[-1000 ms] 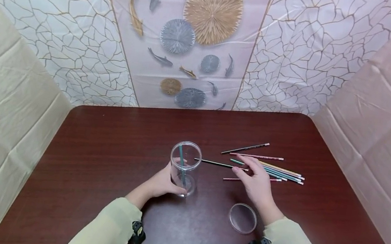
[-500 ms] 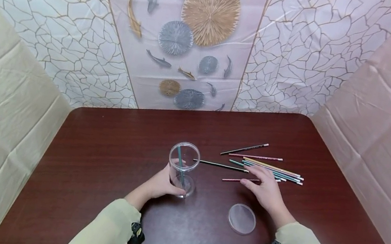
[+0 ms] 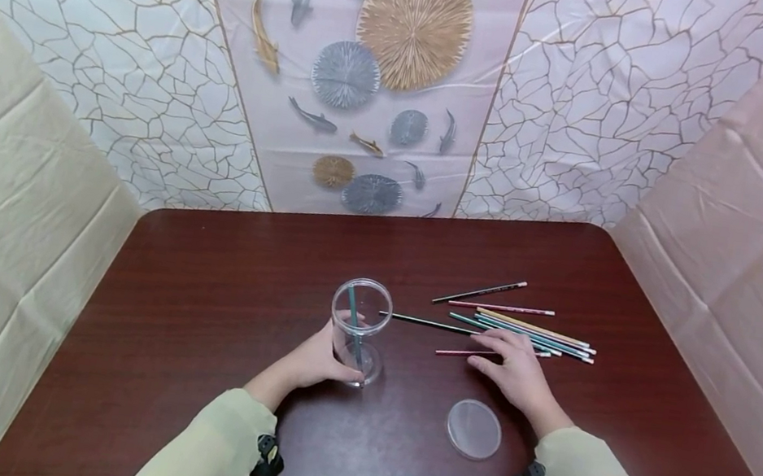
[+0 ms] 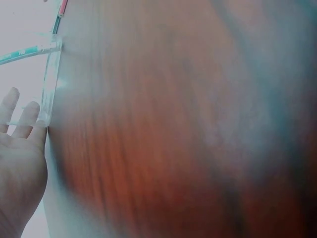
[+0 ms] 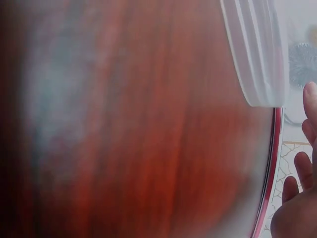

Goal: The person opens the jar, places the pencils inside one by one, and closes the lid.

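Observation:
My left hand (image 3: 312, 355) grips a clear plastic jar (image 3: 366, 339), fingers behind it and thumb at its near lower side. The jar stands uncapped, with one teal pencil (image 3: 354, 308) leaning inside; that pencil (image 4: 25, 53) also shows in the left wrist view. My right hand (image 3: 517, 369) hovers low over loose pencils, fingers bent and thumb apart from them. Thumb and fingertips lie either side of a red pencil (image 3: 451, 353), partly hidden by the hand. A dark green pencil (image 3: 424, 322) points from the fingertips towards the jar. In the right wrist view the fingers (image 5: 303, 168) appear spread.
A round clear lid (image 3: 474, 429) lies in front of the right hand. Beyond the hand are several teal and yellow pencils (image 3: 538, 329), another red pencil (image 3: 500, 308) and a black pencil (image 3: 480, 292). A patterned cloth (image 3: 206, 121) closes off the dark wooden table's (image 3: 237, 266) back.
My right hand has drawn back and to the right, from the pencils' left ends to over the near red pencil. The left hand and jar have stayed in place.

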The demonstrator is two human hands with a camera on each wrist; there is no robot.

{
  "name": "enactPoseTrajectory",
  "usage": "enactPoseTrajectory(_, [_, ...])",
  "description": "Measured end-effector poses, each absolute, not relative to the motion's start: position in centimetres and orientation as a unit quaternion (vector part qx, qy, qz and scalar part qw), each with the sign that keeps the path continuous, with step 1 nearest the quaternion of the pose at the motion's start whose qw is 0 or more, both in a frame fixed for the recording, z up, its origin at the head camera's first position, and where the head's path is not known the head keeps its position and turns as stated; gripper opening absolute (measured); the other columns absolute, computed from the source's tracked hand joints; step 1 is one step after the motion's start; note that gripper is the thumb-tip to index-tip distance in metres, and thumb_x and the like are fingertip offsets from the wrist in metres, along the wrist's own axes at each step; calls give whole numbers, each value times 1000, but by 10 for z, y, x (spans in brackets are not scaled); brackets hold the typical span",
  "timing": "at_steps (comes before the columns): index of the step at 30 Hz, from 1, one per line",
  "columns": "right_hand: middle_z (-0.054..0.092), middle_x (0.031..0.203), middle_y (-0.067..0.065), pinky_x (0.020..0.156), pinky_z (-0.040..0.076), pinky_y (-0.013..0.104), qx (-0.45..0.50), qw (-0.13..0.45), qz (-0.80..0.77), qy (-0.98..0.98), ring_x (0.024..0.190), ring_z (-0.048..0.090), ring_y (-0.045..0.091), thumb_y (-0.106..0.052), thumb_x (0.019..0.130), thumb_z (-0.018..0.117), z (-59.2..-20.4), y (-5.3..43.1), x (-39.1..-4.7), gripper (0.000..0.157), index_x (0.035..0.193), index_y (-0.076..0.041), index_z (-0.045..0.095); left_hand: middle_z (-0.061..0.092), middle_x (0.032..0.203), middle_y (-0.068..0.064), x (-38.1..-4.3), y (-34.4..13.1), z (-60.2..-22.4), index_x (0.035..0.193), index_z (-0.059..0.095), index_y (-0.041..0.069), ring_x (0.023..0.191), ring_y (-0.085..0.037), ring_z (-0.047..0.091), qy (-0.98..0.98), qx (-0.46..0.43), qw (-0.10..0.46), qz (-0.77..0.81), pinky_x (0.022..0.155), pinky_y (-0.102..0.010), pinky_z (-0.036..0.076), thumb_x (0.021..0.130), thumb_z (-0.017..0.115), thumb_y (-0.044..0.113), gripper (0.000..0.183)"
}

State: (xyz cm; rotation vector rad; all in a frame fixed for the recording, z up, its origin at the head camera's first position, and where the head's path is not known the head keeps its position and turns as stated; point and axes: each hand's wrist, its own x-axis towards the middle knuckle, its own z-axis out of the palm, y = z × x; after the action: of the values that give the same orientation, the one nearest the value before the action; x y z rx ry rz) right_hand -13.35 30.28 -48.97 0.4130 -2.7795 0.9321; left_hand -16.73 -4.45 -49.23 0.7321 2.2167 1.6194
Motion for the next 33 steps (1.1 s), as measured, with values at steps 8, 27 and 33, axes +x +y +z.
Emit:
enactPoseTrajectory(8, [63,107,8,83,32,48,172,114,270,-940,98,47,29,-21,77,77,-498,299,-139,30,105,-11,72,58,118,-15,-168,-46,-495,135,27,2,109,-20,52,756,264,150,579,99,-35,32,65,82,5,89])
enactPoseTrajectory(27, [65,91,-3,72,29,42,166,120,229,-952,93,46,23,-19,78,75,-503,290,-142,6,80,-21,70,62,106,-27,-156,-45,-462,136,21,-7,91,-23,62,745,267,188,582,96,-31,35,69,78,1,88])
enactPoseTrajectory(33, [65,83,-6,72,31,40,174,127,243,-946,89,48,21,-17,79,75,-496,286,-140,8,82,-20,67,53,126,-21,-156,-46,-463,145,18,1,112,-28,54,748,280,163,579,99,-33,33,68,80,2,99])
